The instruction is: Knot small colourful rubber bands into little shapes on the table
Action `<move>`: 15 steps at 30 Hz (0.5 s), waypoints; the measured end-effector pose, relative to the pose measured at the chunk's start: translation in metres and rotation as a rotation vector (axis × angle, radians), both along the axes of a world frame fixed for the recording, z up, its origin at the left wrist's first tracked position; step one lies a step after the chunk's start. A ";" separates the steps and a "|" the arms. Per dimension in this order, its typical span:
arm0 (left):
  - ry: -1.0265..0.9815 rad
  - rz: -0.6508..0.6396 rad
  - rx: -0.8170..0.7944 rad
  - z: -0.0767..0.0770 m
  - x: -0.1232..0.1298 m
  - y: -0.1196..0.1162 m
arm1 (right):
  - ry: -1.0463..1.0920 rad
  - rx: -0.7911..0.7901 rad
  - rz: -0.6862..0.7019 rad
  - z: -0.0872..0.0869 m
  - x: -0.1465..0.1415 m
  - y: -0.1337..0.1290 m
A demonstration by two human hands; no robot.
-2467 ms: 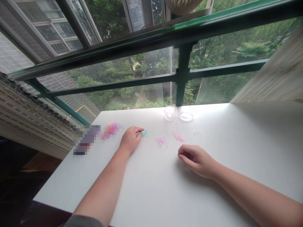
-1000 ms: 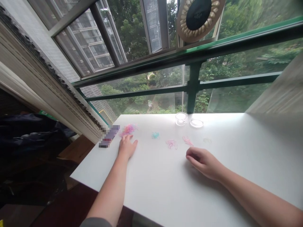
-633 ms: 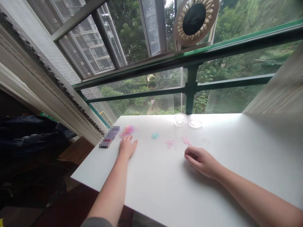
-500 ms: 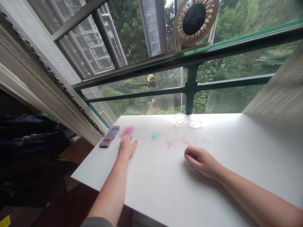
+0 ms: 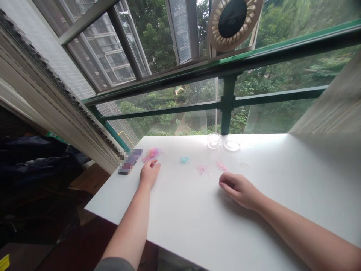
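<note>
My left hand rests at the near edge of a mixed pink, orange and purple pile of small bands, its fingers bent at the pile and the thumb apart. Whether a band is between its fingers is too small to tell. My right hand lies curled on its side on the white table, fingertips close to the thumb. Just beyond it is a small pink heap. Between the hands are a turquoise heap and a light pink heap.
A clear round container and a clear round lid or dish stand at the back edge. Pale bands lie to the right. A blurred-out flat object is at the left edge. A fan stands by the window.
My left hand has drawn slightly back and left, with its fingers more bent. My right hand keeps its curled pose.
</note>
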State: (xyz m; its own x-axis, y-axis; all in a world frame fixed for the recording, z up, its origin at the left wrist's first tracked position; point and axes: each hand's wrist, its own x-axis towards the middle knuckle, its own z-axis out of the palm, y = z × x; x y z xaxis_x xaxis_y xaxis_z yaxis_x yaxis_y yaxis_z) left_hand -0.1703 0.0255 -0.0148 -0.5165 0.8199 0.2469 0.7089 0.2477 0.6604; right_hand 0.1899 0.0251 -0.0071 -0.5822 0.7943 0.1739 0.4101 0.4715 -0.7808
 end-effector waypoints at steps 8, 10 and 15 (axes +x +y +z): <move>-0.243 -0.004 0.161 -0.001 -0.001 0.003 | 0.007 -0.001 -0.004 0.001 0.000 0.000; -0.257 -0.001 0.181 -0.002 -0.002 0.004 | 0.004 0.003 -0.001 0.002 0.000 -0.001; -0.301 -0.024 0.246 -0.005 -0.005 0.007 | 0.007 0.008 -0.002 0.003 0.000 -0.001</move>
